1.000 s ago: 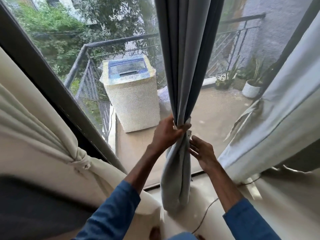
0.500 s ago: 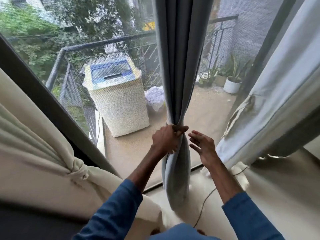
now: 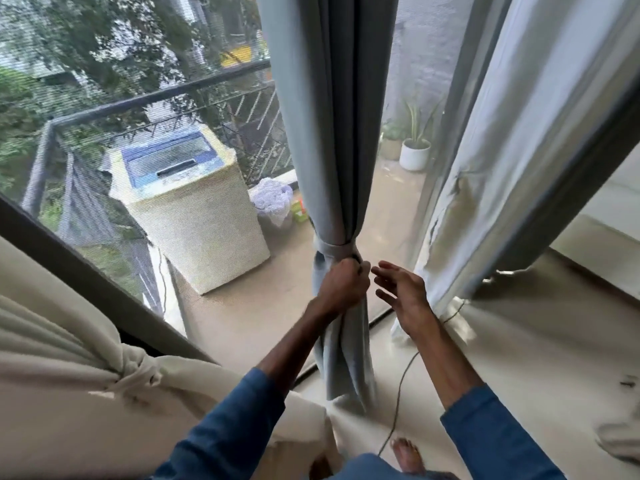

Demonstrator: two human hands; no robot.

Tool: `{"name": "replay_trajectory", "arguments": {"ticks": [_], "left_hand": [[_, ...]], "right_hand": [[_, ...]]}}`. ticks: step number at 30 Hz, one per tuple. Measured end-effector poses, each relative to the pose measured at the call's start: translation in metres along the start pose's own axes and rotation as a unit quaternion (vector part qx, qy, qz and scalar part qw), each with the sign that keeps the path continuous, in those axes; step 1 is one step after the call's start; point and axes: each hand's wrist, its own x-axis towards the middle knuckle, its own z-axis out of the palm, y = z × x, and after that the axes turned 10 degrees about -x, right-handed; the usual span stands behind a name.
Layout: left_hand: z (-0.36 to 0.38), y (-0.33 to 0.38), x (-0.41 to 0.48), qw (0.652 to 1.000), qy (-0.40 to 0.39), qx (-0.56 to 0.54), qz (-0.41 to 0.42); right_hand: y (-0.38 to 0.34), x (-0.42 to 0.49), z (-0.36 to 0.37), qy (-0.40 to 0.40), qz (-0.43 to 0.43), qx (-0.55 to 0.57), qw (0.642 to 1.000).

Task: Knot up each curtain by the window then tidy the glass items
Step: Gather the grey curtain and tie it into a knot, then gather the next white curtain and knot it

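The wide window with its dark frame (image 3: 86, 275) fills most of what I see from here, looking out onto a balcony. Against its left side the heavy cream fabric curtain (image 3: 69, 393) is gathered into a knot (image 3: 138, 370) low down. On the right, the pale grey-white curtain (image 3: 519, 150) hangs loose, its hem reaching the pale tiled floor (image 3: 519, 358). Between them, in front of the glass, hangs the blue-grey pleated curtain (image 3: 329, 116), bunched into a narrow column with a band of its own cloth (image 3: 334, 249) wrapped round it about halfway down; the tail below drops to the floor.

Out on the balcony stands a cream top-loading washing machine with a blue lid (image 3: 194, 216), and further right a round white plant pot (image 3: 414, 157).

The person's left hand (image 3: 343, 284) is clenched around the blue-grey curtain just under the wrapped band. The right hand (image 3: 403, 292) hovers just beside it, fingers spread and holding nothing, not touching the cloth. Both sleeves are blue. A thin dark cable (image 3: 398, 393) trails over the floor, near a bare foot (image 3: 407, 455).
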Motion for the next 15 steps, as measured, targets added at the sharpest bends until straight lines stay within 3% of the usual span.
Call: {"name": "replay_trajectory", "arguments": {"ticks": [6, 15], "left_hand": [[0.019, 0.012, 0.008, 1.000, -0.003, -0.010, 0.020], [0.040, 0.083, 0.038, 0.994, 0.085, -0.049, 0.045]], "right_hand": [[-0.014, -0.006, -0.033, 0.005, -0.014, 0.006, 1.000], [-0.092, 0.018, -0.098, -0.035, -0.081, -0.021, 0.996]]}}
